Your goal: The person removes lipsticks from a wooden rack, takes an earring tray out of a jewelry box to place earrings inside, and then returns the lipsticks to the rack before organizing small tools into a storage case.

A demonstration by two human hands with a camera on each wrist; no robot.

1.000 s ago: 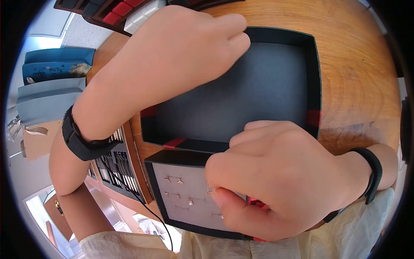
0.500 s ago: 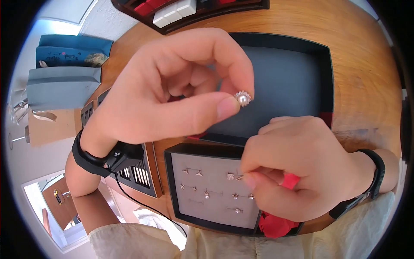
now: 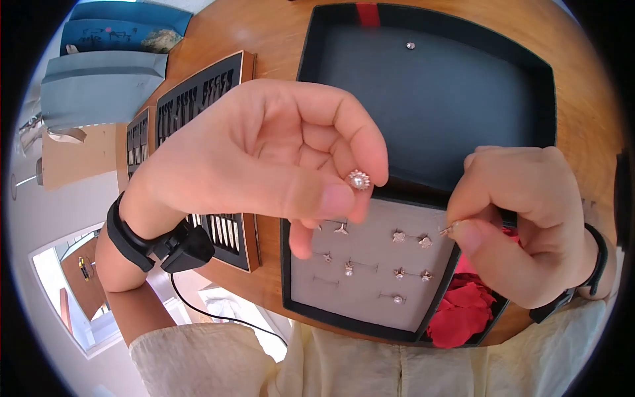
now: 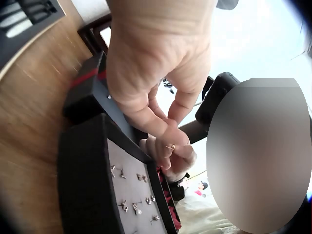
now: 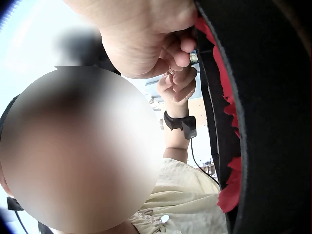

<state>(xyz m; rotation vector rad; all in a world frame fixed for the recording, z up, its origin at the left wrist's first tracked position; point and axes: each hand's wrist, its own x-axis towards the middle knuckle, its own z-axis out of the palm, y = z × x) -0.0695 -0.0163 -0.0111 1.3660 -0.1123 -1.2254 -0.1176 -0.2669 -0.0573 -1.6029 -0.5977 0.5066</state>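
My left hand pinches a round pearl earring with a sparkling flower-like rim between thumb and forefinger, its other fingers loosely curled. To the right, thumb and forefinger of my right hand pinch a small thin metal piece that looks like an earring, mostly hidden by the fingertips. Below and between the hands lies a black jewellery box with a pale grey pad; several small earrings are stuck in it in rows, some behind my left fingers. Red petals fill its right compartment.
Behind stands a large shallow black box with a small shiny stud on its floor. Wooden-edged cases lie at the left, beside blue and grey paper bags. A black cable trails from my left wrist.
My left hand has come back from over the large black box, palm turned up, bringing the pearl earring into view. My right hand has drawn away rightward from the pad, pinching the small metal piece.
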